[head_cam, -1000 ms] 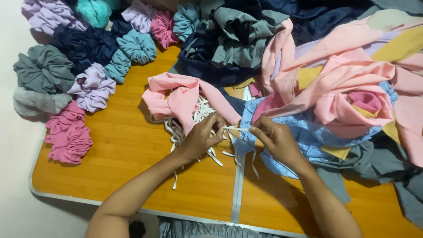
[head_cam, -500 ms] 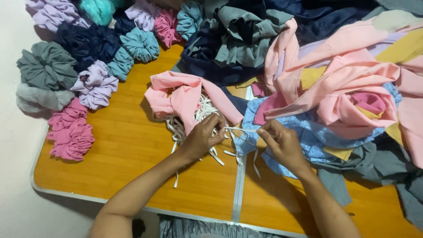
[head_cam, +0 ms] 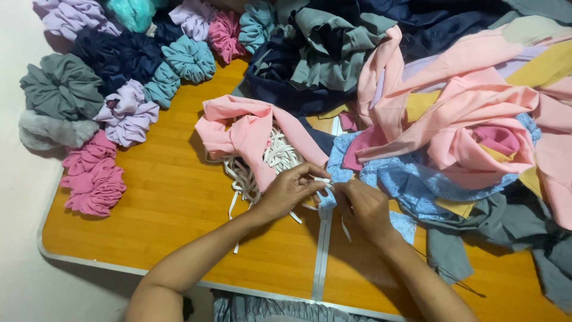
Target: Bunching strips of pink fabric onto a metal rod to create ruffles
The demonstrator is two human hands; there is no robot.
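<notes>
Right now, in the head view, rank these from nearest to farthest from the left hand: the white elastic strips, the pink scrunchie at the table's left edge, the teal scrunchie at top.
1. white elastic strips, just left of the left hand
2. pink scrunchie, far left
3. teal scrunchie, top left corner

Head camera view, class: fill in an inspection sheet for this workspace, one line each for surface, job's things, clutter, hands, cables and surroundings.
Surface: wooden folding table with metal edge and a centre seam.
Job's things: white elastic strips heaped under a pink fabric piece; a light blue fabric strip is pinched between both hands.
Clutter: finished scrunchies in grey, lilac, teal, navy and pink at the table's left and rear; loose fabric pile in pink, blue, grey, navy and yellow on the right.
Hands: left hand and right hand meet at the blue strip.
Cables: nothing seen.
Surroundings: pale floor beside the table.
</notes>
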